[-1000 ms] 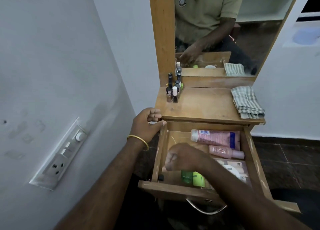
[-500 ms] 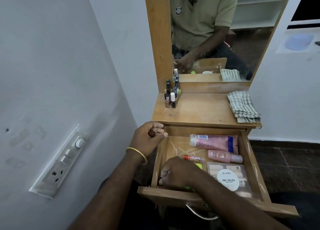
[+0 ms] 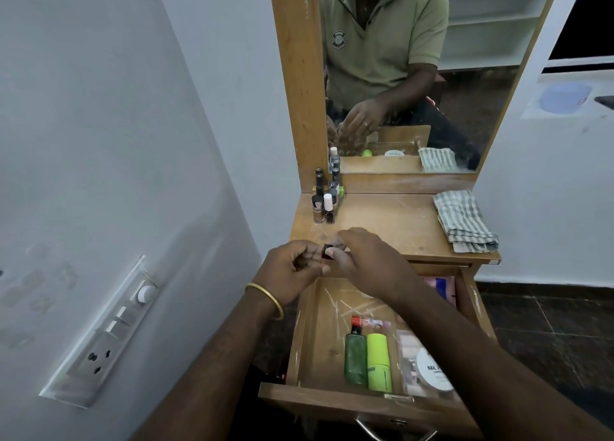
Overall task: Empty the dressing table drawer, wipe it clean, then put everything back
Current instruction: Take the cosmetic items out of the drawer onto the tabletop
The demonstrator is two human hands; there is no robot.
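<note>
The wooden drawer (image 3: 300, 336) is pulled out below the dressing table top (image 3: 382, 223). Inside it lie a dark green bottle (image 3: 355, 357), a lime green tube (image 3: 378, 362), a small red-capped tube (image 3: 368, 323), a clear nail polish box (image 3: 428, 367) and a pink tube (image 3: 438, 286) partly hidden by my right arm. Both hands meet above the drawer's back left corner. My right hand (image 3: 362, 258) pinches a small dark nail polish bottle (image 3: 94, 251). My left hand (image 3: 292, 268) is cupped beside the bottle, and whether it grips anything is hidden.
Several nail polish bottles (image 3: 324, 201) stand at the table's back left. A folded checked cloth (image 3: 465, 221) lies at its right. A mirror (image 3: 408, 75) rises behind. A wall with a switch panel (image 3: 106, 334) is close on the left. The drawer handle (image 3: 392, 432) sticks out toward me.
My right hand has come up out of the drawer with a small dark bottle and met my left hand. The green bottle and lime tube it covered now show.
</note>
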